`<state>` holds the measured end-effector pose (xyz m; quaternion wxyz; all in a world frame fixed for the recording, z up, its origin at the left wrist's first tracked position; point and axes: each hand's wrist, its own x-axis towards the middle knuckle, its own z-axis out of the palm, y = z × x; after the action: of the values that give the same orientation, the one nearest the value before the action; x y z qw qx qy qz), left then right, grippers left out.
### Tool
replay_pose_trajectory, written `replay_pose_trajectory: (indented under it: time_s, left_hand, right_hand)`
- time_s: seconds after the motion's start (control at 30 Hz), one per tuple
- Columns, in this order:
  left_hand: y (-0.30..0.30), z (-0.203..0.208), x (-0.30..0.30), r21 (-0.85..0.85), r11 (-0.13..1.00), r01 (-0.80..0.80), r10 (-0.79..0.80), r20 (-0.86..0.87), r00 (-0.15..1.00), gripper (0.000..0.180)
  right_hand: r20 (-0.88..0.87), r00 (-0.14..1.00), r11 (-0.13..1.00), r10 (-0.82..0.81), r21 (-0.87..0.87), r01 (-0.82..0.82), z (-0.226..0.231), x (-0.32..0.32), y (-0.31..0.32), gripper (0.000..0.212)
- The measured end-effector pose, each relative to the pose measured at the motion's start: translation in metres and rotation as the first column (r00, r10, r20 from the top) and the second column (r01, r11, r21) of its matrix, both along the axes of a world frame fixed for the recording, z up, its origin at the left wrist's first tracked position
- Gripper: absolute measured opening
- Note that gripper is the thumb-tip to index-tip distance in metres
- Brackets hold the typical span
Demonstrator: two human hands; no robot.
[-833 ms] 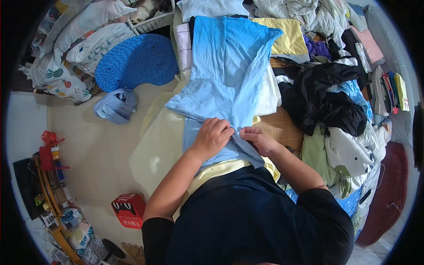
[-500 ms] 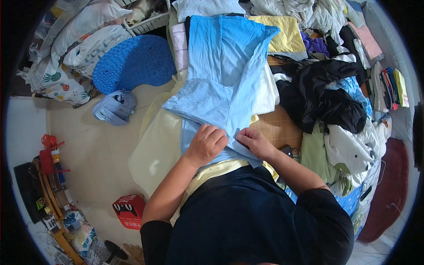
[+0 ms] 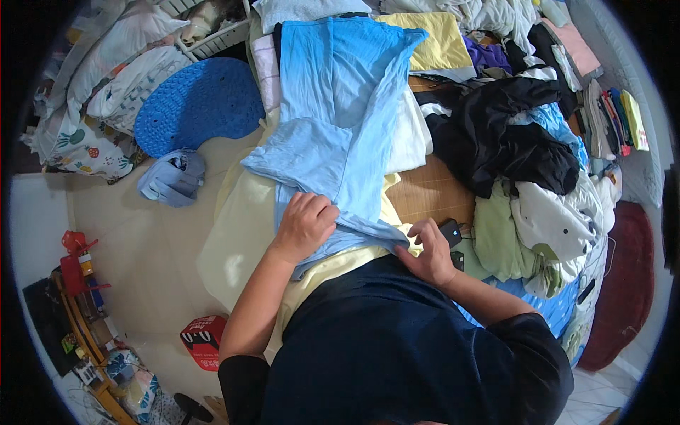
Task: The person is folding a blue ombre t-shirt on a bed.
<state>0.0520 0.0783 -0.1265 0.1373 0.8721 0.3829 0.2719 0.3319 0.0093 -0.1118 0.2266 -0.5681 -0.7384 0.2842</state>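
A blue shirt (image 3: 333,85), deep blue at the far end and paler toward me, is spread lengthwise in front of me. Part of it lies folded over on the left, like a sleeve. My left hand (image 3: 308,225) has its fingers curled down on the near part, gripping the fabric. At the shirt's near right corner, my right hand (image 3: 430,256) has thumb and fingers apart, the thumb close against the cloth edge. Beneath the shirt lie a pale yellow cloth (image 3: 234,248) and a white folded cloth (image 3: 411,134).
To the right are a black garment (image 3: 496,134), a green cloth (image 3: 499,234) and a dark phone (image 3: 450,231). Farther off sits a folded yellow cloth (image 3: 432,46). A blue oval mat (image 3: 198,103) and a bundled grey-blue cloth (image 3: 172,177) lie left, a red box (image 3: 203,342) lower left.
My right hand has moved slightly right and nearer to me, its fingers spreading from a pinch. The near edge of the shirt is now folded over into a band. My left hand stays on the cloth.
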Motion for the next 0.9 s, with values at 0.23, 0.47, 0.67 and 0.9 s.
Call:
replay_pose_trajectory:
  time_s: [0.23, 0.47, 0.67, 0.9]
  left_hand:
    - [0.001, 0.005, 0.004, 0.018, 1.000, 0.001, -0.002, 0.037, 0.999, 0.029]
    - [0.005, 0.019, 0.001, 0.213, 0.972, -0.097, 0.110, -0.051, 0.993, 0.022]
    - [-0.013, -0.001, 0.002, -0.063, 0.998, -0.026, 0.020, -0.094, 0.995, 0.018]
    - [-0.016, 0.004, 0.005, -0.036, 0.998, -0.057, 0.054, -0.067, 0.996, 0.009]
  right_hand:
    - [0.101, 0.988, 0.991, 0.114, 0.052, -0.119, -0.007, -0.003, 0.005, 0.023]
    - [0.174, 0.964, 0.976, 0.198, 0.056, -0.211, 0.018, -0.004, 0.007, 0.025]
    - [0.187, 0.913, 0.927, 0.361, -0.180, -0.330, -0.001, -0.001, -0.002, 0.042]
    - [0.001, 0.818, 0.706, 0.575, -0.506, -0.496, 0.020, 0.005, 0.052, 0.052]
